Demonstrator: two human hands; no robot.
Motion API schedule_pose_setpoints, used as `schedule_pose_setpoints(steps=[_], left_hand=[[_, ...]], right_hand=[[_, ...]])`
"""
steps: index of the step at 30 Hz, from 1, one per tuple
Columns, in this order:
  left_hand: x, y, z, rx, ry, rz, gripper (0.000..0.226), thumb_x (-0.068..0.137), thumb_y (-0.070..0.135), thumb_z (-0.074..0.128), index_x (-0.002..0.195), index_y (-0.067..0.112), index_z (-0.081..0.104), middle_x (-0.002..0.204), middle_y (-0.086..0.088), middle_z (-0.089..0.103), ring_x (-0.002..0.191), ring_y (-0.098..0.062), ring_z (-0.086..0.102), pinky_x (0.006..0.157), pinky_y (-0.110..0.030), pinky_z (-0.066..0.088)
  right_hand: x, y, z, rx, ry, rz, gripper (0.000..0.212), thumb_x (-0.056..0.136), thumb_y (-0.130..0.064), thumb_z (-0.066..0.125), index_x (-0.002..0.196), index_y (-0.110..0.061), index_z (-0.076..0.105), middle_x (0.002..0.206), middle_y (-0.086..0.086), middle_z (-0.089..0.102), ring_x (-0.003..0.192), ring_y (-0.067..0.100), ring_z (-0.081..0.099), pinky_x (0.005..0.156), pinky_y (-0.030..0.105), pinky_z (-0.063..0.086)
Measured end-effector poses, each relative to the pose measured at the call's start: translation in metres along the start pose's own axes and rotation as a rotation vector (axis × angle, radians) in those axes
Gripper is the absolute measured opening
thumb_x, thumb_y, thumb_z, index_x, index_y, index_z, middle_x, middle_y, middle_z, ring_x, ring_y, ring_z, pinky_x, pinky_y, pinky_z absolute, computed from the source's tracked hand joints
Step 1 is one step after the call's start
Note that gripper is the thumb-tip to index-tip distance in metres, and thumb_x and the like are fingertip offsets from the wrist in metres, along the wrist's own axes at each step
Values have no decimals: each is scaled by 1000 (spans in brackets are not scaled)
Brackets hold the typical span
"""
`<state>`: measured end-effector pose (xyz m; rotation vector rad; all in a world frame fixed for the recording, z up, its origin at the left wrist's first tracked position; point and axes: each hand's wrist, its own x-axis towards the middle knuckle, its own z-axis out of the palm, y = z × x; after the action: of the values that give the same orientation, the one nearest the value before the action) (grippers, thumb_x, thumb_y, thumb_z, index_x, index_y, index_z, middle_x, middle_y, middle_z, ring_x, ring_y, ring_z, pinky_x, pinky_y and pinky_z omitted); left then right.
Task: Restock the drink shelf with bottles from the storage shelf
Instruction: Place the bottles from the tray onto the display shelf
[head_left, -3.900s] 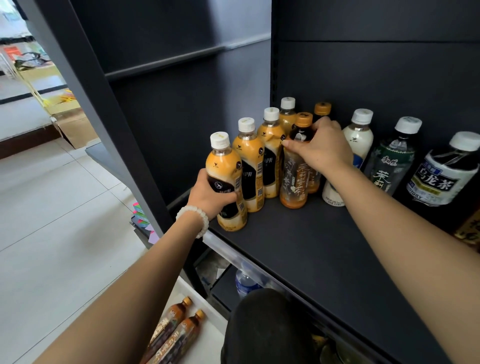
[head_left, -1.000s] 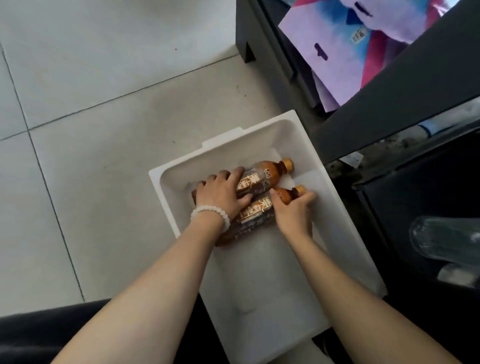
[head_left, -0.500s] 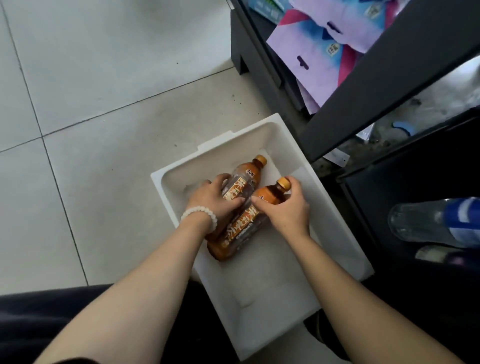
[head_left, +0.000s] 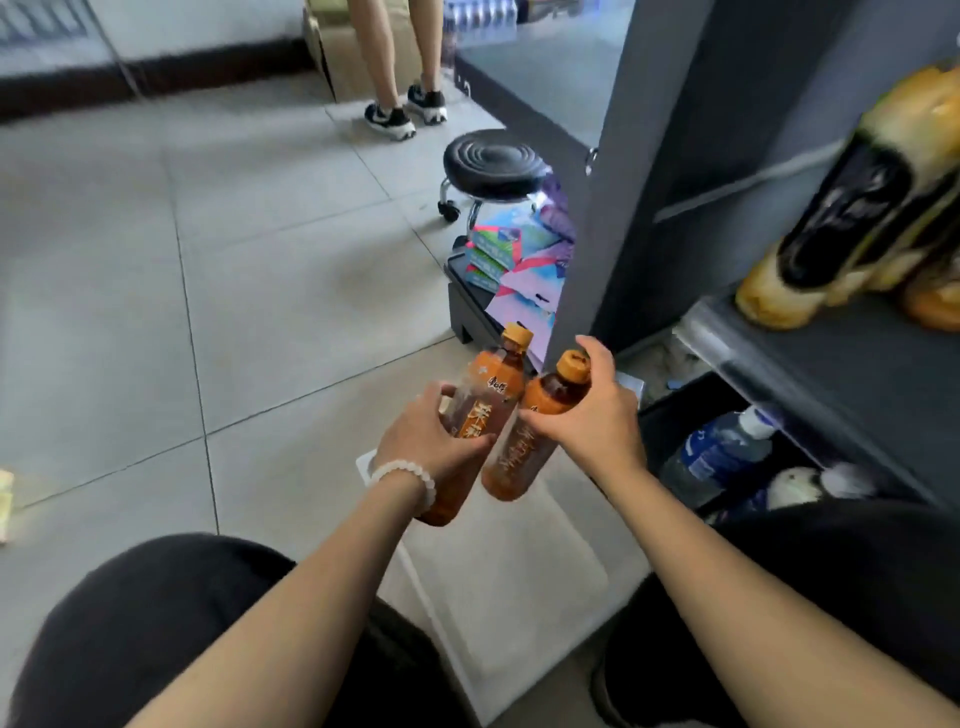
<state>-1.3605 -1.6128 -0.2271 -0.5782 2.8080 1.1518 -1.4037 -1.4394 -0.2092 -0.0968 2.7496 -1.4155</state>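
My left hand (head_left: 431, 441) grips a brown tea bottle (head_left: 485, 395) with an orange cap around its middle. Close beside it, my right hand (head_left: 597, 421) grips a second brown tea bottle (head_left: 524, 452) near its neck. Both bottles are tilted, caps pointing up and away, and are held in the air above the white foam box (head_left: 509, 587) on the floor. At the right stands the dark drink shelf (head_left: 852, 358), with blurred yellow-and-black bottles (head_left: 862, 208) on its board.
A black round stool (head_left: 491, 163) stands ahead beside the shelf post (head_left: 618, 171). Coloured packets (head_left: 519, 260) lie on a low board. Water bottles (head_left: 717, 457) lie on the bottom shelf. Another person's legs (head_left: 395, 67) are far ahead. My dark-clothed knees flank the box.
Both hands have lifted the two tea bottles out of the white foam box into the air. My view has swung up from the box towards the floor and shelf.
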Motion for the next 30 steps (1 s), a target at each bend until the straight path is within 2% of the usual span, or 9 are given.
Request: schedule_pose_setpoints(steps=[4,7,11,14,17,21,25,27,30], left_hand=[[-40,60,-25,-163,58,97,55,65,53,77,105,40,42,94,10,58,82,-14,58,74,-28,49],[-63,109,-37,-230,88,207,56,68,51,76,106,41,37,97,12,54,85,-13,57,75,-28,49],[-86,173,-50,-312,75,340,56,69,45,77,109,41,38,98,12,57,86,-12,59,76,-29,50],[-95,217,-46,-345,54,425,58,67,43,79,110,38,41,99,10,60,88,-10,61,77,-29,52],[-99,253,-32,-368,7,504,58,68,38,80,110,34,41,96,13,58,90,-7,60,76,-26,50],[-98,289,-5,-369,-54,542,58,67,37,81,112,33,44,98,13,59,93,-8,60,81,-30,51],[-85,308,25,-344,-81,535,59,64,40,82,111,34,46,99,12,62,91,-7,61,83,-36,54],[-79,313,36,-310,-77,541,61,64,42,82,113,35,46,100,13,61,91,-8,61,81,-35,54],[-69,315,49,-264,-61,555,60,64,45,80,112,38,45,100,15,60,91,-7,60,78,-33,54]], right_hand=[[-22,-41,-68,34,129,-123,81,61,-35,85,125,-40,34,115,-4,58,108,16,55,90,33,48],[-36,-66,-122,57,214,-235,78,61,-33,85,125,-36,41,110,-8,59,106,13,57,88,30,48],[-49,-87,-194,48,290,-322,81,64,-31,85,132,-35,42,116,-11,56,107,6,51,91,26,44],[-55,-92,-243,51,386,-365,82,64,-29,86,134,-31,42,112,-16,48,107,1,43,90,20,37],[-57,-87,-285,65,451,-383,81,65,-25,85,134,-29,42,116,-18,45,110,0,42,92,21,37],[-53,-72,-327,17,479,-370,80,67,-24,84,134,-30,40,118,-15,46,108,1,43,86,15,36],[-36,-50,-350,-73,503,-346,80,65,-27,84,133,-31,41,124,-5,57,110,8,50,93,25,42],[-25,-38,-354,-109,512,-345,80,65,-30,84,133,-32,41,125,-2,58,116,15,53,97,30,44],[-8,-24,-354,-84,516,-334,80,65,-30,84,133,-33,41,128,-3,58,119,16,53,100,33,44]])
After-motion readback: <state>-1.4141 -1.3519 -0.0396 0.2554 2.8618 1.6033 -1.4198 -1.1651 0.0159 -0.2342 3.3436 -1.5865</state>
